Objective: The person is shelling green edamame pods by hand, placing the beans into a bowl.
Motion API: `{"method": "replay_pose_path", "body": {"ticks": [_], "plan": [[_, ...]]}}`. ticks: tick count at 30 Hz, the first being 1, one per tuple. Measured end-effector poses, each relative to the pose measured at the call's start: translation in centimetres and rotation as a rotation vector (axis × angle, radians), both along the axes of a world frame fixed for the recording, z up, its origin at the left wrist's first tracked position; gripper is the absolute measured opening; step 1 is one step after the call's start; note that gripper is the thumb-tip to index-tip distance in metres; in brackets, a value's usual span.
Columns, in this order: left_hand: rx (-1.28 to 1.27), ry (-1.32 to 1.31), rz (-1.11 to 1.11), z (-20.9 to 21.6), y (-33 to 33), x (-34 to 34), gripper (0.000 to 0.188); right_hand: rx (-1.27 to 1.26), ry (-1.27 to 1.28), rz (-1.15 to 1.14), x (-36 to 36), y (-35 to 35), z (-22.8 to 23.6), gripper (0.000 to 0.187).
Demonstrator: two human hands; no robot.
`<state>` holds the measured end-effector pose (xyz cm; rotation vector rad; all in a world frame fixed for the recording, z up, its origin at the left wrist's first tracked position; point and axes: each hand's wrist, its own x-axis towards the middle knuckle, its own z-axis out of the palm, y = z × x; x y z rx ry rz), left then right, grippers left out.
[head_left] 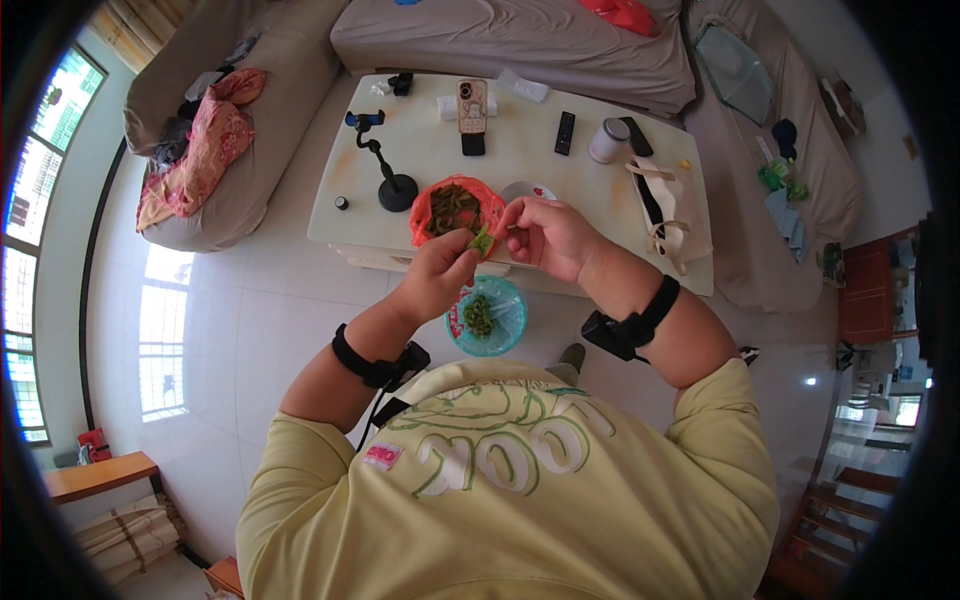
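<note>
Over the table's near edge, my left hand pinches a small bright green plant piece between thumb and fingers. Just to its right, my right hand has its fingers curled in a pinch by the piece's end; whether anything is between those fingertips is too small to see. Behind my left hand, an open red plastic bag holds a heap of brownish-green plant pieces, their kind unclear. Below my hands stands a round bin lined with a teal bag, with green scraps inside.
The white table also carries a black phone stand, a propped phone, a remote, a lidded canister, a cream bag and a partly hidden white dish. Covered sofas surround it.
</note>
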<state>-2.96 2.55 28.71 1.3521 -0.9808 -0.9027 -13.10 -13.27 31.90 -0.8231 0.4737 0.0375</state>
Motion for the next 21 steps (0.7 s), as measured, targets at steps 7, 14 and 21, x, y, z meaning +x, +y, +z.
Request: {"method": "replay_pose_path", "body": {"ticks": [7, 14, 21], "plan": [[0.078, 0.045, 0.005, -0.9, -0.3, 0.4, 0.010, -0.191, -0.104, 0.215, -0.1, 0.3, 0.3, 0.008], [0.073, -0.040, -0.032, -0.5, -0.1, 0.2, 0.007, -1.739, -0.158, 0.392, -0.5, 2.8, 0.7, 0.024], [0.065, -0.459, -0.134, -0.2, 0.6, 1.1, 0.004, -1.482, -0.144, 0.562, 0.1, 2.6, -1.2, 0.026]]}}
